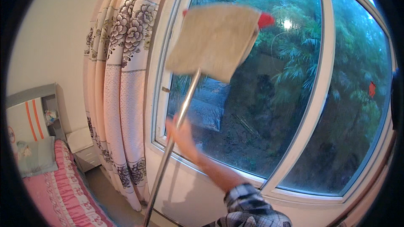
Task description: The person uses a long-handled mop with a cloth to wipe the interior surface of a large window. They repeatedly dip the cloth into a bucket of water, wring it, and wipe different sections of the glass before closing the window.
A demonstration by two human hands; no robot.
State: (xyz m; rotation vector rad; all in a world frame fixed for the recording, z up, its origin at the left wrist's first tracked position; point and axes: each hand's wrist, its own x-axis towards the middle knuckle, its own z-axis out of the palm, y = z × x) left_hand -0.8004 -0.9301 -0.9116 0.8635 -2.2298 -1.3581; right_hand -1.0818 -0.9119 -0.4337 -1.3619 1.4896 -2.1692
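My right hand (183,137) grips a shiny metal pole (161,171) around its middle, the arm reaching in from the lower right in a checked sleeve. At the pole's upper end a beige cloth (217,37) hangs over a head, with a red tip (266,20) poking out on the right and a bit of red on the left. The cloth is slightly blurred and lies in front of the left window pane (262,101); whether it touches the glass I cannot tell. The pole's lower end runs out at the bottom edge. My left hand is out of view.
A white window frame (326,47) divides the panes; a small red patch (372,89) shows on the right one. Floral curtains (132,85) hang left of the window. Further left are a white bedside cabinet (85,151) and a bed with pink bedding (60,195) and a pillow (38,160).
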